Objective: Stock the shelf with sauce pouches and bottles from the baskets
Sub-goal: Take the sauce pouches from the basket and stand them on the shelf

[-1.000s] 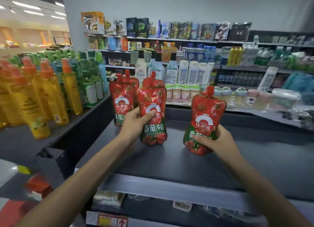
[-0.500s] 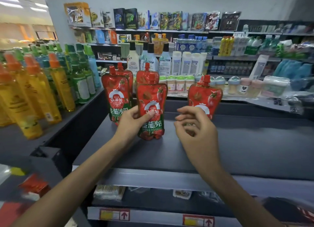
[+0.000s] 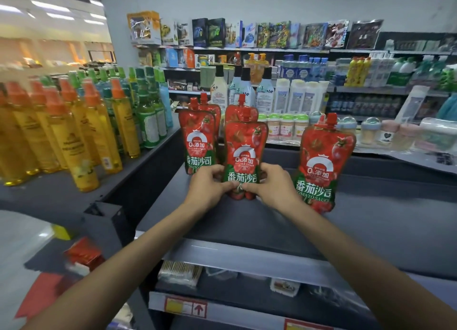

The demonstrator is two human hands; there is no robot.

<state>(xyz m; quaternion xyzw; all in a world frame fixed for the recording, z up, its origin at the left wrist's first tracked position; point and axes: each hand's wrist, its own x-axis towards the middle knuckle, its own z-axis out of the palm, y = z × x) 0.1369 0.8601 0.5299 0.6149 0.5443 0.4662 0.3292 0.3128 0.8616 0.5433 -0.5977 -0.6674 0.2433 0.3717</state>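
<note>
Left hand: grips middle pouch, lower left edge.
Right hand: grips same pouch, lower right edge.
Right pouch: upright on shelf, unheld.

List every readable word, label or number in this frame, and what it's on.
"0%添加": right red spouted pouch, held middle pouch, left pouch.
"番茄沙司": same three pouches.
"TOMATO SAUCE": complete on that right one only.
Labels on yellow orange-capped bottles, shelf-edge tags: too blurred.
</note>
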